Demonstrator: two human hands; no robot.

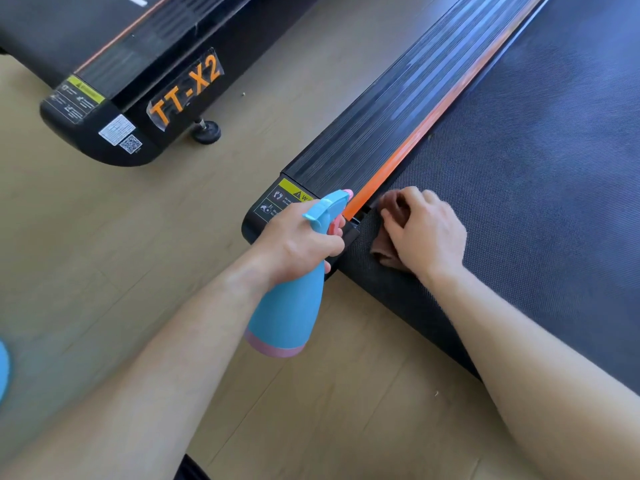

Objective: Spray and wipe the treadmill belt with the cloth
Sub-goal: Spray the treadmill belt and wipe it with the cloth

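Landmark: the orange strip (426, 123) along the belt's (519, 168) left edge.

Cloth (389, 216): brown and bunched, lying on the belt just right of the strip's near end. The right hand (427, 233) sits on top of it, knuckles up, fingers curled and clamped on the bunch, pressing it down.

The left hand (301, 242) is just left of the strip's near end, partly over the yellow label (289, 195). Its fingers wrap tight round the neck of the bottle (287, 313), with one on the pink trigger. I cannot tell if the trigger is squeezed. The nozzle points across the strip's end toward the cloth, and the bottle's body hangs out over the floor (138, 271).

Judgement: early in the job. Work sits at the near corner, and the long run of belt right of the strip shows no wet patch I can make out.

Risks from here:
- The nozzle is very near the right hand, so a squeeze now likely wets knuckles and cloth, not belt.
- A dark notch (360, 216) opens at the strip's near end, just beside the cloth. A wipe dragged leftward could snag a fold there — and spray could run in.
- The aim crosses the ribbed rail (381, 109) left of the strip, so overspray may land on it, the label or the floor and leave a slick spot.
- Bunched cloth gives a small contact patch, so streaks are likely.
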